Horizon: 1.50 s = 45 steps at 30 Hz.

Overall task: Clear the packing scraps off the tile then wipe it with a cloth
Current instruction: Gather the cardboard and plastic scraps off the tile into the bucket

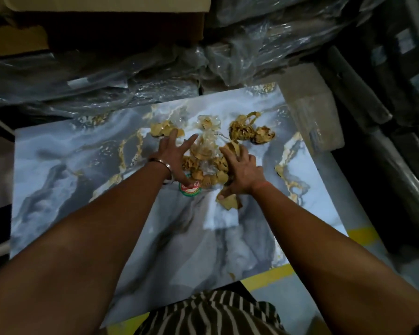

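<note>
Hands (208, 163) on tan scraps (205, 153), round red-green label (190, 188) unreadable.

The scene is dim, lit mostly from above onto the middle of the frame, where the glossy tile (82, 170) catches the strongest light and gives off a soft bluish sheen. Brightness falls off sharply toward every edge; the upper left and right side sink into near black. Small glints of glare show on the plastic wrapping (264, 49) along the top. The forearms in the lower half are underexposed and cast faint shadows on the tile. Wide-angle distortion bends the tile's edges and stretches the arms at the lower corners. Fine detail is soft and grainy throughout, with slight motion blur at the fingers (177, 141).
</note>
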Each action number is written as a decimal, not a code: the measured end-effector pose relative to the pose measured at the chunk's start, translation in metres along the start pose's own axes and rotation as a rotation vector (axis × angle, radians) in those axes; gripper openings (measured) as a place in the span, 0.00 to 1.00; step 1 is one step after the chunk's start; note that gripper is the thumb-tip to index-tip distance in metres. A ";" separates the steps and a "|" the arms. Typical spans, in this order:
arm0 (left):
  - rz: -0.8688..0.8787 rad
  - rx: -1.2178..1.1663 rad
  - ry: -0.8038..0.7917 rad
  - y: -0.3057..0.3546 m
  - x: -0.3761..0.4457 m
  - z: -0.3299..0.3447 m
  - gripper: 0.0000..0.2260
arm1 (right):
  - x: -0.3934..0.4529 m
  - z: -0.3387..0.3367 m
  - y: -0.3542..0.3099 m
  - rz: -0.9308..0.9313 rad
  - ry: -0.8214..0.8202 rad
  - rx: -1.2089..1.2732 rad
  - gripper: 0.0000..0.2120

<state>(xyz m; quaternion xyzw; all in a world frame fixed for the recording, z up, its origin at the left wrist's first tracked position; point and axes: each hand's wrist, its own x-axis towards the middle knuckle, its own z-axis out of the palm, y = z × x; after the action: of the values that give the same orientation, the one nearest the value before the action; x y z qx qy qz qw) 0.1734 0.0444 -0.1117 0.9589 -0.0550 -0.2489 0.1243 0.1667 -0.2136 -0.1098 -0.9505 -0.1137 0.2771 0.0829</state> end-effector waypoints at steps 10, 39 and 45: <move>0.073 0.126 -0.075 0.040 -0.028 0.021 0.60 | -0.040 0.042 -0.008 -0.122 0.039 0.049 0.42; 0.039 0.144 -0.119 0.037 -0.054 0.033 0.69 | -0.067 0.068 -0.029 -0.037 0.106 0.371 0.77; 0.013 -0.208 -0.074 0.050 -0.057 0.052 0.63 | -0.055 0.068 -0.043 -0.025 0.083 0.385 0.72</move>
<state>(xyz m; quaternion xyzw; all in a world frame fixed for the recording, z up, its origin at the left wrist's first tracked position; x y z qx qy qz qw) 0.0957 -0.0057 -0.1159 0.9306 -0.0395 -0.2878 0.2227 0.0772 -0.1806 -0.1290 -0.9262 -0.0668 0.2531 0.2714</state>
